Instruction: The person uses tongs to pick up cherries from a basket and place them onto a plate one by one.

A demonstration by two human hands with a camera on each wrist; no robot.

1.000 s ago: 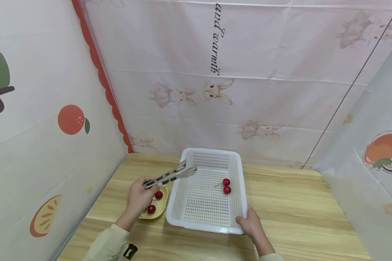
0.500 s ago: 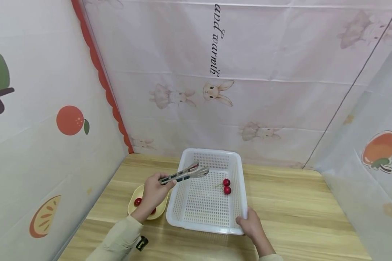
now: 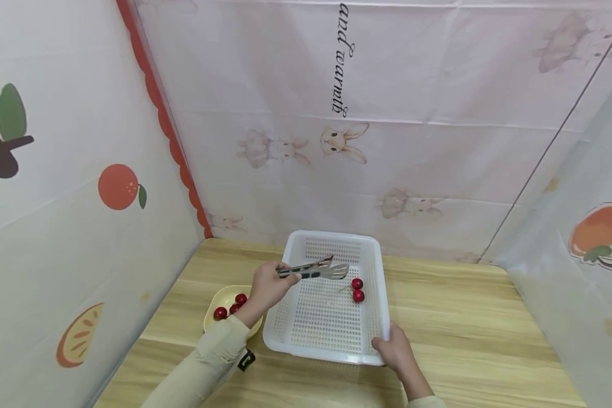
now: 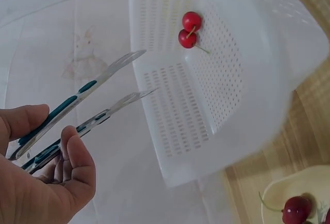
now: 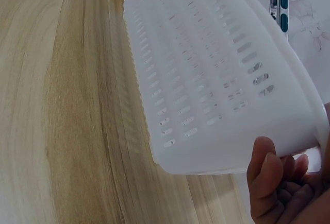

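My left hand (image 3: 271,288) pinches a pair of metal tongs (image 3: 314,275) with dark green grip pads, held over the white perforated basket (image 3: 316,352). The tongs' slotted tips are spread, and the left wrist view shows nothing between them. Two red cherries (image 3: 357,296) with stems lie together in the basket on its right side, a little beyond the tips. My right hand (image 3: 399,350) grips the basket's near right corner, thumb over the rim; the right wrist view has its fingers curled below the edge (image 5: 281,188).
Left of the basket, partly under my left forearm, a yellow dish (image 3: 225,293) holds several cherries (image 3: 220,313). Both stand on a wooden table (image 3: 454,317). Printed sheets (image 3: 265,204) rise behind the table and along both sides.
My left hand has carried the tongs rightward from above the yellow dish to over the middle of the basket, revealing more cherries in the dish. The right hand keeps its grip on the corner.
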